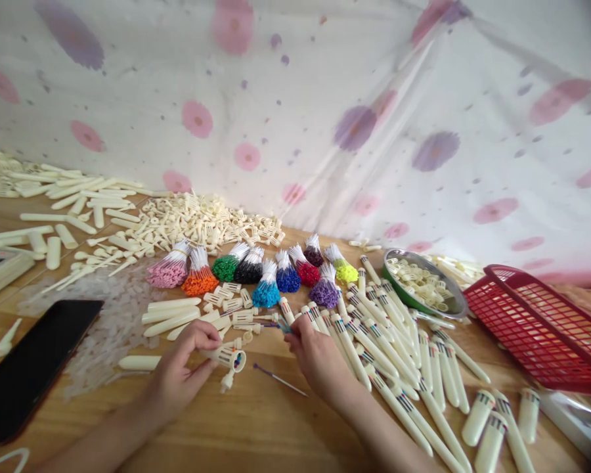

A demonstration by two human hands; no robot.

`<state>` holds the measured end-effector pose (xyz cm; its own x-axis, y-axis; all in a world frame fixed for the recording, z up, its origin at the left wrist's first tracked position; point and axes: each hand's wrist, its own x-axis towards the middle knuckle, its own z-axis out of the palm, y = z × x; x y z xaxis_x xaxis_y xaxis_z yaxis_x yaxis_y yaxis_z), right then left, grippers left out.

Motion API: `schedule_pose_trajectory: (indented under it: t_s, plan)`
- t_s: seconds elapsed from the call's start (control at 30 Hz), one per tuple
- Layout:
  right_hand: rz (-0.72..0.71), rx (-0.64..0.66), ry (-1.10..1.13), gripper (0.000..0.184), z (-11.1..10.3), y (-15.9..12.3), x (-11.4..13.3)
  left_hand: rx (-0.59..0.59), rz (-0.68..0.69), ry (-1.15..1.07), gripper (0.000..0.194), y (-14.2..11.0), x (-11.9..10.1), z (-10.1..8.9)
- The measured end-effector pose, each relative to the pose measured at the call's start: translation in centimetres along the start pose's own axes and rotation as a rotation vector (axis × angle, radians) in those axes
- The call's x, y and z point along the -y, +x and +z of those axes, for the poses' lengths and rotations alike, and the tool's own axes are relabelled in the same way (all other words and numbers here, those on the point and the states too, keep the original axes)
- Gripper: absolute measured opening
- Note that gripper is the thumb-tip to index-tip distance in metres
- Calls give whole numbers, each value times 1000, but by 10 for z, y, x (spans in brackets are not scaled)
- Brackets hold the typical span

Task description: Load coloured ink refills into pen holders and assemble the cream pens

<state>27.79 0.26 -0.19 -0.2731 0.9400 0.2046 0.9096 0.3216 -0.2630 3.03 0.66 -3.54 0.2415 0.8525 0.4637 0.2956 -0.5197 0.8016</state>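
My left hand [180, 371] is closed around a cream pen barrel [225, 357], its open end pointing right with coloured refills showing inside. My right hand [315, 355] pinches a thin blue refill [282, 325] at its fingertips, just right of the barrel's mouth. A loose purple refill [280, 379] lies on the wooden table [256, 427] between my hands. Bundles of coloured refills [256, 272] stand in a row behind them: pink, orange, green, black, blue, red, purple, yellow.
Assembled cream pens [404, 355] lie piled at the right. A green bowl [393, 281] of small cream parts and a red plastic basket [536, 322] sit beyond. Cream barrels and small parts [177, 223] cover the left back. A black phone [29, 368] lies at the left. Flowered cloth hangs behind.
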Motion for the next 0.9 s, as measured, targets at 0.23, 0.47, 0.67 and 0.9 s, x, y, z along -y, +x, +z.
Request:
schedule_pose_trajectory:
  t_s: [0.23, 0.47, 0.67, 0.9]
  plan:
    - [-331, -111, 371, 7, -57, -1, 23, -80, -80, -51, 15, 4, -3, 2]
    - [-370, -181, 278, 12, -61, 3, 43, -74, -101, -108, 18, 1, -2, 2]
    - [-349, -156, 257, 12, -56, 6, 50, -80, -142, -150, 15, 2, -3, 2]
    - [-304, -140, 260, 13, -52, 7, 53, -76, -161, -169, 13, 1, -2, 1]
